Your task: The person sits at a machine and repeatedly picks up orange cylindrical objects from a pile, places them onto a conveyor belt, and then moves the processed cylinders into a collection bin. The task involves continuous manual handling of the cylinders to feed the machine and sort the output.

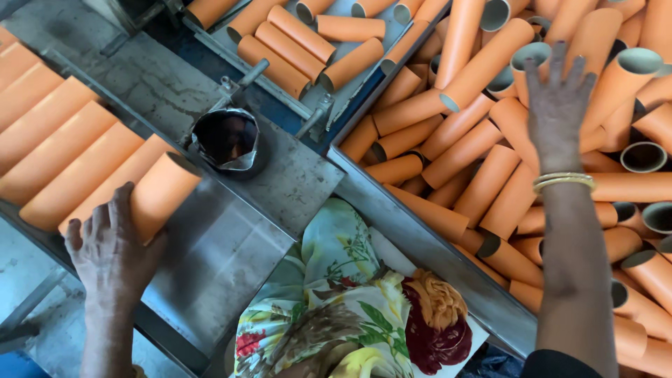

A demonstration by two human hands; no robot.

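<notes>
My left hand point(108, 248) rests on the end of an orange cardboard tube point(162, 192), the nearest one in a row of tubes point(63, 157) lying side by side on a metal tray at the left. My right hand point(558, 108) reaches out with fingers spread over a big heap of loose orange tubes point(462, 150) in a bin at the right. It touches the tubes below it but grips none. Gold bangles point(563, 181) circle that wrist.
A round metal opening point(225, 138) sits in the grey steel plate point(217, 245) between tray and bin. More orange tubes point(301, 42) lie on a chute at the top. Floral cloth point(350, 308) covers my lap below the bin's steel edge point(420, 241).
</notes>
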